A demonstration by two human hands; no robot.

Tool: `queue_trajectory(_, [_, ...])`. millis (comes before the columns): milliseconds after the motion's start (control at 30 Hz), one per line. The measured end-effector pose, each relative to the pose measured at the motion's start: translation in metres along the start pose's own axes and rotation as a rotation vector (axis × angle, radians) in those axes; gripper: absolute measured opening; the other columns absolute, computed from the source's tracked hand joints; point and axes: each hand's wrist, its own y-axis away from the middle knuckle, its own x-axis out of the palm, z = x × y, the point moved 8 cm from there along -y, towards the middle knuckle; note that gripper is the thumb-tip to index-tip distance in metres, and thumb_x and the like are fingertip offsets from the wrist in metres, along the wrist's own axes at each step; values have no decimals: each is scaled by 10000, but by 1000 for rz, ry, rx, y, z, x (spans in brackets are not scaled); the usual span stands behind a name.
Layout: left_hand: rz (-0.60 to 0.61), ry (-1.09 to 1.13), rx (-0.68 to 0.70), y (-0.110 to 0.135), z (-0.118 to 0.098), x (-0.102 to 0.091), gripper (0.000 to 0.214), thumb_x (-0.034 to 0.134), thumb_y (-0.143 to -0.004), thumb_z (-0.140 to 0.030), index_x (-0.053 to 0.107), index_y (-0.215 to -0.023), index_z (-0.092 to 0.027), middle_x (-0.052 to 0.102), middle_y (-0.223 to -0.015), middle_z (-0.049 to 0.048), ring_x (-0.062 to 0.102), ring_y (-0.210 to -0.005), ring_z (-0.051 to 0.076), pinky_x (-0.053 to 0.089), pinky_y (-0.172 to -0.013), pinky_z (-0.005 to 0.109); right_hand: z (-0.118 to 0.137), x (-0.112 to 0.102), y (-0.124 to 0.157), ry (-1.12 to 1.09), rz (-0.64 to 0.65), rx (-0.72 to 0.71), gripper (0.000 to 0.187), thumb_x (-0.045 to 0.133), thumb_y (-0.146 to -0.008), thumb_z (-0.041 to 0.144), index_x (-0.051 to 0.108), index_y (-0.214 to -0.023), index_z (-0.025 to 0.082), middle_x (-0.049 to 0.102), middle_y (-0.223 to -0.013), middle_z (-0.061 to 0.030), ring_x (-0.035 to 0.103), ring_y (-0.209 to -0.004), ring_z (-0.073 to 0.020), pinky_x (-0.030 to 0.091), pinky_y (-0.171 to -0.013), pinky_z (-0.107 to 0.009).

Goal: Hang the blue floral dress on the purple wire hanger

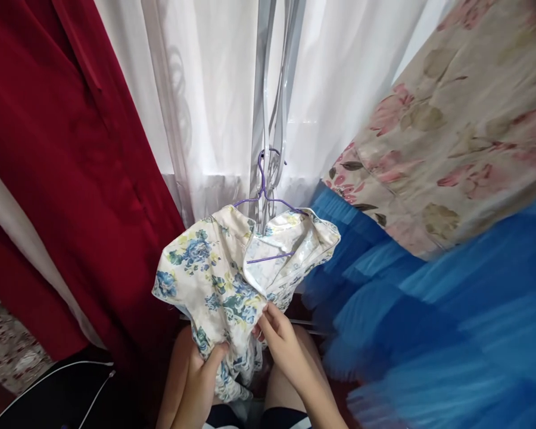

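White cotton-look garment, blue flowers, on a purple hanger

Head view. Sleeveless-looking floral garment (232, 286) hangs in front of the wearer, over the lap, its shoulders spread on a thin purple hanger (262, 192). Hanger's hook sits up against grey metal bars (268, 89); its lower rod shows through the open neckline. Garment tilted, one shoulder lower on the left side of the view; lower part bunched between the knees.

Left hand (205, 372): grasping the garment's side low down, thumb on the front face, fingers mostly hidden behind cloth. Right hand (277, 333): pinching the front edge just below the point of the neckline, fingers curled under.

Markings: blue blooms, green leaves, yellow sprigs printed on a pale ground; all pattern, nothing legible as lettering. Thin pale trim along the neck edge.

Surroundings: white curtain (218, 89) behind the bars. Deep red drape (80, 179) to the left. To the right, beige cloth (429, 149) with pink flowers, above layered blue tulle (384, 310), blurred in places. Lower left corner: black item (67, 393) with white piping, cut off by the frame.
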Motion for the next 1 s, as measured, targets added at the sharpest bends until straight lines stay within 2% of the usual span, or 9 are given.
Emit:
queue_trajectory(100, [54, 62, -71, -6, 12, -2, 617, 757, -662, -345, 633, -1251, -207, 732, -1115, 86, 639, -1152, 327, 523, -966, 400, 10, -2, 4, 78, 4, -17, 328, 487, -969, 468, 488, -771, 207, 535, -675, 10, 505, -648, -162, 404, -648, -284])
queue_trajectory(200, [41, 84, -47, -10, 13, -8, 595, 747, -695, -320, 620, -1269, -229, 722, -1144, 71, 622, -1186, 305, 507, -997, 383, 10, -5, 9, 154, -21, 4, 359, 461, -979, 461, 455, -717, 215, 528, -634, 8, 500, -620, -166, 405, -642, -291])
queue_trajectory(367, [61, 156, -112, -3, 11, -2, 571, 738, -726, -305, 611, -1279, -246, 737, -1063, 66, 645, -1153, 319, 517, -988, 423, 7, 1, 10, 129, -11, -48, 240, 519, -958, 442, 485, -886, 215, 545, -733, 10, 511, -678, -167, 408, -645, -277])
queue_trajectory(567, [96, 152, -54, 0, 4, 7, 517, 734, -752, -334, 621, -1251, -259, 731, -989, 63, 623, -1182, 324, 508, -995, 428, 9, 7, 10, 91, 52, -44, 326, 525, -942, 510, 494, -823, 207, 532, -649, 21, 497, -613, -146, 383, -603, -263])
queue_trajectory(667, [-25, -23, 94, -14, 3, -10, 532, 733, -746, -346, 605, -1247, -222, 702, -1091, 83, 606, -1188, 327, 486, -1013, 419, 2, -5, 14, -56, 21, 69, 406, 623, -859, 572, 479, -753, 208, 548, -560, 30, 456, -509, -121, 349, -534, -248])
queue_trajectory(800, [-276, -259, 512, -12, -6, -25, 581, 746, -739, -362, 550, -1265, -212, 577, -1295, 128, 545, -1234, 323, 431, -1066, 439, -4, -22, 23, -117, -40, 150, 440, 689, -791, 585, 510, -692, 196, 556, -499, 21, 412, -440, -105, 297, -473, -238])
queue_trajectory(867, [-145, -359, 612, -5, 0, -2, 466, 731, -763, -343, 606, -1197, -228, 583, -1276, 128, 540, -1232, 317, 425, -1071, 440, -3, -24, 27, -118, -58, 162, 445, 701, -778, 583, 521, -674, 190, 550, -484, 21, 398, -425, -98, 293, -465, -235])
queue_trajectory(933, [114, -418, 595, 1, 13, 32, 336, 697, -802, -315, 669, -1129, -247, 632, -1216, 119, 567, -1203, 310, 436, -1056, 429, 1, -20, 31, -103, -62, 166, 445, 715, -766, 573, 526, -658, 184, 542, -469, 23, 398, -418, -94, 297, -465, -233])
queue_trajectory(1000, [289, -422, 544, 6, 21, 58, 264, 645, -846, -296, 694, -1103, -261, 677, -1147, 107, 615, -1132, 295, 468, -1007, 410, 8, -14, 33, -79, -60, 154, 430, 723, -771, 546, 534, -650, 179, 538, -471, 22, 436, -437, -102, 312, -475, -231])
